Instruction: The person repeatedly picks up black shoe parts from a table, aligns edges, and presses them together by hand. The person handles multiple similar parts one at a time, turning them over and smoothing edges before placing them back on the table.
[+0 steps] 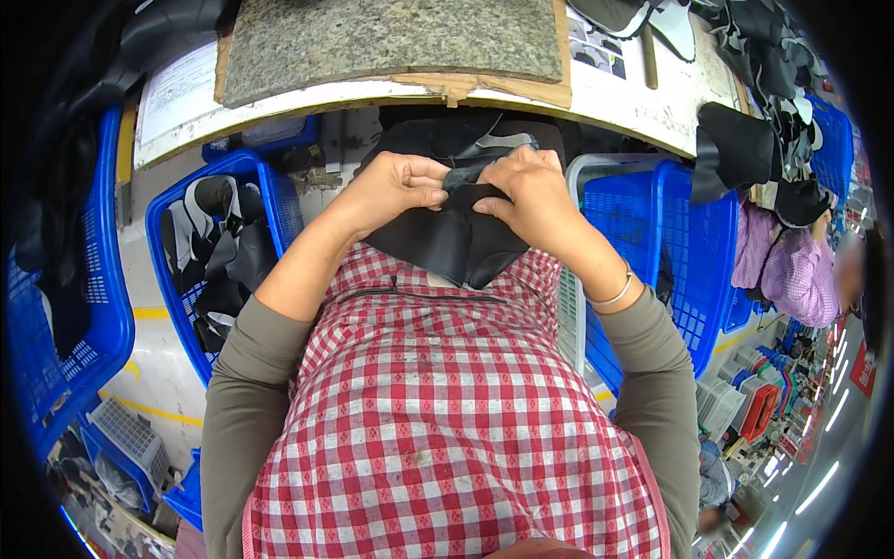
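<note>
A black leather-like piece with a seam down its middle lies over my lap, just below the table edge. My left hand pinches its upper edge between thumb and fingers. Close beside it, my right hand grips the same edge, thumb on top and fingers curled behind. A dark greyish strip shows between the two hands. More black pieces with some pale lining lie just beyond my hands, partly under the table. The fingertips' undersides are hidden.
A speckled stone slab rests on the white table ahead. Blue baskets stand on both sides: the left one holds black and white pieces, another is at right. Black pieces hang over the right table edge, near a person in a checked sleeve.
</note>
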Tool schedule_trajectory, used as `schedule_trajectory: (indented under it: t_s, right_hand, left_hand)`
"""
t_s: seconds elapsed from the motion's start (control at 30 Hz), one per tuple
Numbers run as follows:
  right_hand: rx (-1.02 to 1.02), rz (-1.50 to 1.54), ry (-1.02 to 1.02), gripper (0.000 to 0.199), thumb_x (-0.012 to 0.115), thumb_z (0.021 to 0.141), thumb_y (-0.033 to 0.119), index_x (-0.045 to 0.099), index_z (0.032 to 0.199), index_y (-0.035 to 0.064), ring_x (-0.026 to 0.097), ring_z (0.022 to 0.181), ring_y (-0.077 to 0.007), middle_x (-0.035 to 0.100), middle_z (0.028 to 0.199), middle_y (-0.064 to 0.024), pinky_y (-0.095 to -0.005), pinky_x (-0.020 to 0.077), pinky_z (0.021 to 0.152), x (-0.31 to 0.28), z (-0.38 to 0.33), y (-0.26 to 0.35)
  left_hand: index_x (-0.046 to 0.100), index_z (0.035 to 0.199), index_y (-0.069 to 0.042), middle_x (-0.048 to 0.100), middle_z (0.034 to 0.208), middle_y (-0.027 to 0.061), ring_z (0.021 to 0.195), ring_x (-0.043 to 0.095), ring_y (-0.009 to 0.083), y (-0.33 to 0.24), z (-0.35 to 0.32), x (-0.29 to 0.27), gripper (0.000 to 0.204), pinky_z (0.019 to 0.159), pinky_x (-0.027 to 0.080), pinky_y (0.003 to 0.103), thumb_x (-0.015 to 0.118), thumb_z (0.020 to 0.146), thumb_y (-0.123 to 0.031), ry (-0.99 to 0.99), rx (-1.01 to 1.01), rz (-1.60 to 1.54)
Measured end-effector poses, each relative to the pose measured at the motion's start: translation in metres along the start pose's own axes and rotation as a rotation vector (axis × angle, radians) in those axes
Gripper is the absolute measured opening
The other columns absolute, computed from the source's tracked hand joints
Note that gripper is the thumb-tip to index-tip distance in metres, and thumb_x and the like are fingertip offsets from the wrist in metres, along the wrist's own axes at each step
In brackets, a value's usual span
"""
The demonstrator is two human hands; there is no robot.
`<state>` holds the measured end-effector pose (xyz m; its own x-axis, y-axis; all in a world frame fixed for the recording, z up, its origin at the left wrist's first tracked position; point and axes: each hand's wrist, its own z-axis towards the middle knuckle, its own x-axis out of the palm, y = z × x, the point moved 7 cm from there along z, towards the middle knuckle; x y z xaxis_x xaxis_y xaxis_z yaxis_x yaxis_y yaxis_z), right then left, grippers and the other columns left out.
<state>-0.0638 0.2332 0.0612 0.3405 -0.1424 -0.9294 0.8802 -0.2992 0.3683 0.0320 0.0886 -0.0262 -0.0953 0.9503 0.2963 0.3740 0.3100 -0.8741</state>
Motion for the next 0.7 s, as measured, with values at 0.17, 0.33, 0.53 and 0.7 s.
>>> schedule_trajectory:
  t_s: [0.17,0.33,0.53,0.7]
  right_hand:
    - [0.026,0.15,-0.061,0.03,0.084,0.083,0.027,0.068,0.102,0.0108,0.064,0.09,-0.0272,0.07,0.086,-0.0059,-0.0419,0.0403,0.089,-0.005,0.006,-0.001]
    - [0.061,0.16,-0.005,0.027,0.081,0.088,0.027,0.064,0.099,0.0087,0.064,0.088,-0.0301,0.069,0.087,-0.008,-0.0414,0.0412,0.088,-0.001,0.008,-0.006]
    - [0.026,0.135,-0.023,0.028,0.08,0.089,0.029,0.063,0.098,0.0091,0.065,0.086,-0.031,0.068,0.086,-0.0094,-0.0418,0.0415,0.087,0.001,0.009,-0.006]
    - [0.019,0.111,-0.032,0.027,0.079,0.09,0.03,0.063,0.099,0.0097,0.065,0.087,-0.0313,0.068,0.086,-0.0097,-0.0418,0.0419,0.086,0.004,0.009,-0.007]
  left_hand:
    - [0.075,0.116,0.003,0.078,0.104,0.0058,0.089,0.071,0.0103,0.003,-0.003,-0.001,0.021,0.08,0.057,0.028,0.067,0.097,0.003,-0.092,0.053,-0.002]
    - [0.075,0.115,0.003,0.077,0.102,0.0041,0.085,0.068,0.0087,-0.002,-0.004,0.001,0.021,0.075,0.055,0.027,0.066,0.097,0.004,-0.119,0.062,0.057]
    - [0.076,0.113,0.003,0.076,0.098,0.0034,0.08,0.065,0.0081,-0.009,-0.007,0.005,0.02,0.074,0.055,0.026,0.065,0.097,0.004,-0.156,0.103,0.128]
    - [0.076,0.113,0.004,0.076,0.096,0.0036,0.079,0.064,0.0084,-0.014,-0.01,0.006,0.019,0.073,0.055,0.026,0.064,0.098,0.004,-0.15,0.13,0.154]
